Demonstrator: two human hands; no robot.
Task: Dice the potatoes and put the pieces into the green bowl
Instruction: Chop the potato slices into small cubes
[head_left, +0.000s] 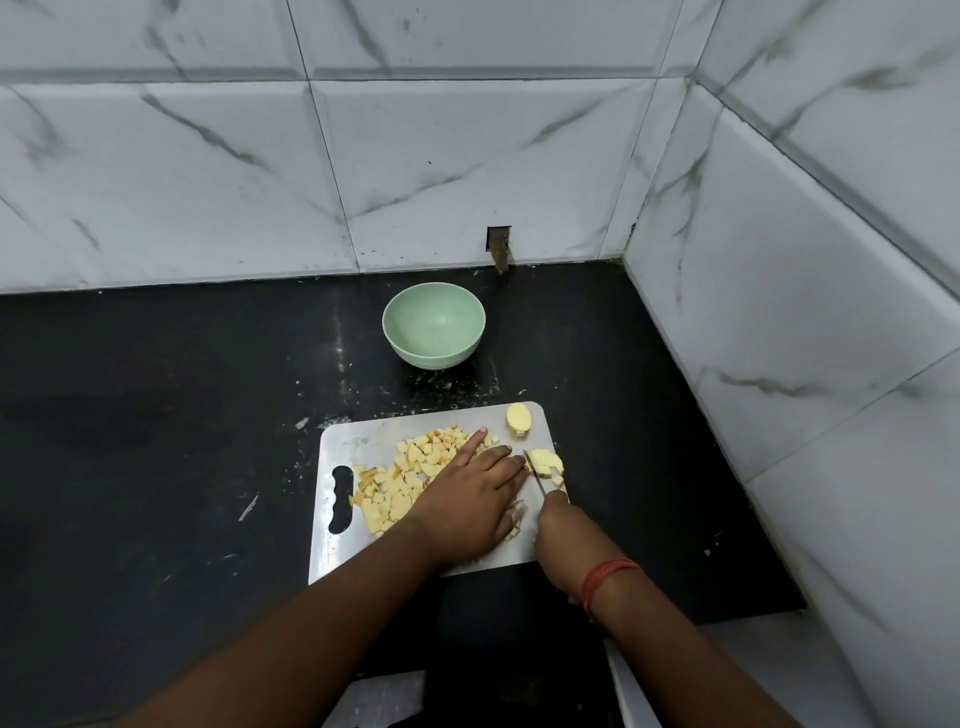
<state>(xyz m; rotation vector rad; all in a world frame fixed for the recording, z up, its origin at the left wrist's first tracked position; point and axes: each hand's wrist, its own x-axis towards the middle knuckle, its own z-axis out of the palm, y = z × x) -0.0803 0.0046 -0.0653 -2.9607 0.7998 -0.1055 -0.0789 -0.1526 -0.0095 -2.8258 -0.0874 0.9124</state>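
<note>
A steel cutting board (353, 447) lies on the black counter. A heap of diced potato pieces (402, 480) covers its left and middle. My left hand (475, 493) lies flat on the board with straight fingers, its fingertips against a cut potato chunk (548, 462) near the right edge. My right hand (558, 535) grips a knife (535, 473), whose blade meets that chunk. A potato half (518, 419) sits at the board's far right corner. The green bowl (434, 325) stands behind the board and holds nothing.
Marble-tiled walls close the counter at the back and at the right (779, 312). The black counter (156, 415) stretches to the left of the board. A small dark hole (500, 248) sits in the back wall behind the bowl.
</note>
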